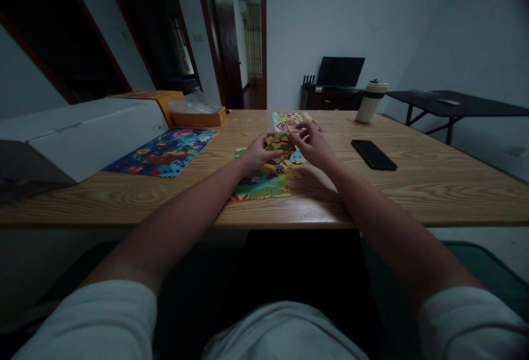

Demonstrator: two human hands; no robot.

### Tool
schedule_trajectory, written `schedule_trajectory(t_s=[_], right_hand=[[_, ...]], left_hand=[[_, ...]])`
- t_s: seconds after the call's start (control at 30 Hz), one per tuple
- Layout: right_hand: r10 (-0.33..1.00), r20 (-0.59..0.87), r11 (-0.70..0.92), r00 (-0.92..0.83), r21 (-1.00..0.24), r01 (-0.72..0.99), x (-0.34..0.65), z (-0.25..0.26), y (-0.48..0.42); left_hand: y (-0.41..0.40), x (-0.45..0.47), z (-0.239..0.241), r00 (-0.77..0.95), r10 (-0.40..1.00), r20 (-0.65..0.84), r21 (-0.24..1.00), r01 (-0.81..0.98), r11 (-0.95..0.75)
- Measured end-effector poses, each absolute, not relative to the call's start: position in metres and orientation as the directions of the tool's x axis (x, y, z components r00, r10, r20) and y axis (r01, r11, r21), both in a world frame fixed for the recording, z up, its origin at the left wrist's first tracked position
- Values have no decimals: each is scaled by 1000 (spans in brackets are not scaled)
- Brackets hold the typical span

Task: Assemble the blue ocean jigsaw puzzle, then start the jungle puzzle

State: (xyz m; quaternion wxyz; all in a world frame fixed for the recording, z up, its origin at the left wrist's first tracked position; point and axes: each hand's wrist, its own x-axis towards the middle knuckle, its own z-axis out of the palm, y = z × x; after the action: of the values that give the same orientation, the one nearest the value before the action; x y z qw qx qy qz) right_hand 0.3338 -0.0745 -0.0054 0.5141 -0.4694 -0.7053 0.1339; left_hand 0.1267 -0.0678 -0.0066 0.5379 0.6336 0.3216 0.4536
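- Wooden table (433, 189), spans the view.
- White box (91, 131), table's left edge.
- Blue picture sheet (165, 153), just right of box.
- Green picture sheet (262, 186), near middle of table's front edge.
- Cup (369, 106), by table's far edge, right.
- Left hand (258, 153): thumb and fingers gripping puzzle section.
- Right hand (313, 142): fingers bent at section's right side; can't tell if gripping.
- Phone (374, 155), right of hands.
- Puzzle section (278, 141), between hands, above table's middle.
- Loose pieces (294, 162), below right hand.
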Motion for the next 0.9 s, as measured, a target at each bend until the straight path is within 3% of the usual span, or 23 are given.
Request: schedule_trajectory(t_s=[0.07,0.13,0.23,0.33,0.43,0.57,0.7,0.8,0.9], right_hand=[[862,486,373,144,-800,470,354,-3,-65],[927,274,151,257,-898,414,375,-3,-58],[974,-29,-100,225,-946,309,395,-5,-54],[980,-158,-179,118,-963,202,396,-5,-54],[979,-203,-204,24,-959,197,389,-5,-56],[971,-234,-238,45,-959,154,380,-5,-60],[987,-162,-163,14,-974,160,369,-5,-65],[998,-60,-50,-9,-893,448,358,-6,-68],[996,74,79,-43,-595,800,344,-9,-74]], left_hand=[[-59,123,-10,292,928,229,973,-42,-227],[-50,118,-13,242,953,184,982,1,-190],[-44,113,-16,255,964,76,993,65,-96],[-45,112,-17,274,960,58,993,80,-82],[-48,115,-16,300,952,59,993,78,-86],[-49,117,-17,313,948,62,992,87,-93],[-49,117,-17,294,952,79,991,77,-106],[-49,117,-17,296,951,92,991,64,-116],[-47,118,-19,275,954,118,990,45,-136]])
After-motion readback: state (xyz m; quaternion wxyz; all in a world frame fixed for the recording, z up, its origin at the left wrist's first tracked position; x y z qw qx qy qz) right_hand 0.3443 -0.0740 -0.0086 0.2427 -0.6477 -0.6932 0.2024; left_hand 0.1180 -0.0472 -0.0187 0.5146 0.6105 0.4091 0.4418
